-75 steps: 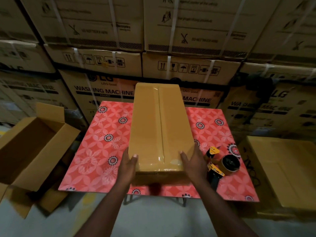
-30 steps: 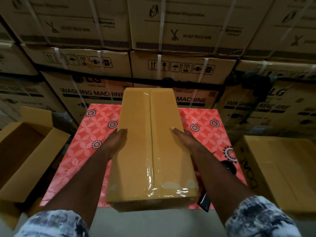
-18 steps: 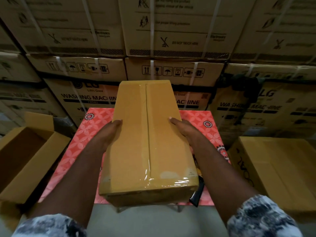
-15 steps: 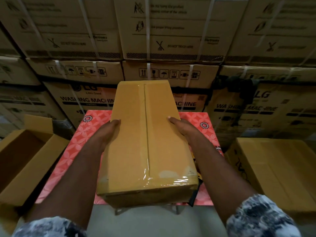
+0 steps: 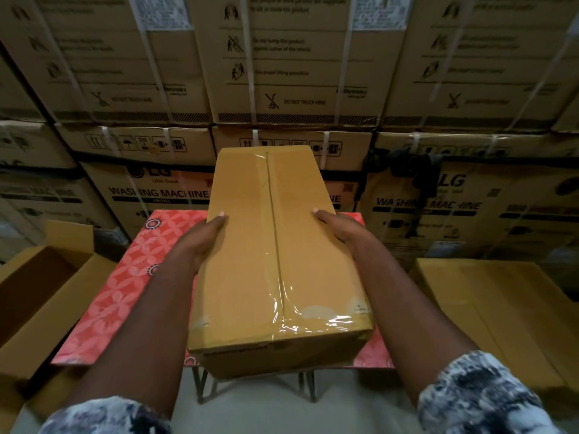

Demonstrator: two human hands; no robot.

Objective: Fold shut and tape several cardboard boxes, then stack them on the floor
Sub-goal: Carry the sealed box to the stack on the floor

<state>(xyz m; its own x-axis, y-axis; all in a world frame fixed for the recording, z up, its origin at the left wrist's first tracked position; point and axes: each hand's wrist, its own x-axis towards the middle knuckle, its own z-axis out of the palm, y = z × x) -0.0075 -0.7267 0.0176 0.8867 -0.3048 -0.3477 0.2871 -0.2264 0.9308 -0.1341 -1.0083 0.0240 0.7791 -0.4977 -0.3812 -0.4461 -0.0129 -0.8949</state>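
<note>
Currently the left hand (image 5: pixel 203 242) and right hand (image 5: pixel 340 228) are gripping the taped box (image 5: pixel 275 261) by its long edges over the table (image 5: pixel 125 292), fingers lying hidden.

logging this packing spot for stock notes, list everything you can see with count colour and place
taped box: one, tan, clear tape over seam, held over the table
table: one, red flower-patterned top, centre
open box: one, tan, left of table
plain box: one, tan, right of table
washing machine cartons: many, brown, white straps, stacked behind
floor: grey, under the table
sleeves: two, blue-white mottled, bottom corners
left hand: one, grips the taped box's left side
right hand: one, grips its right side
</note>
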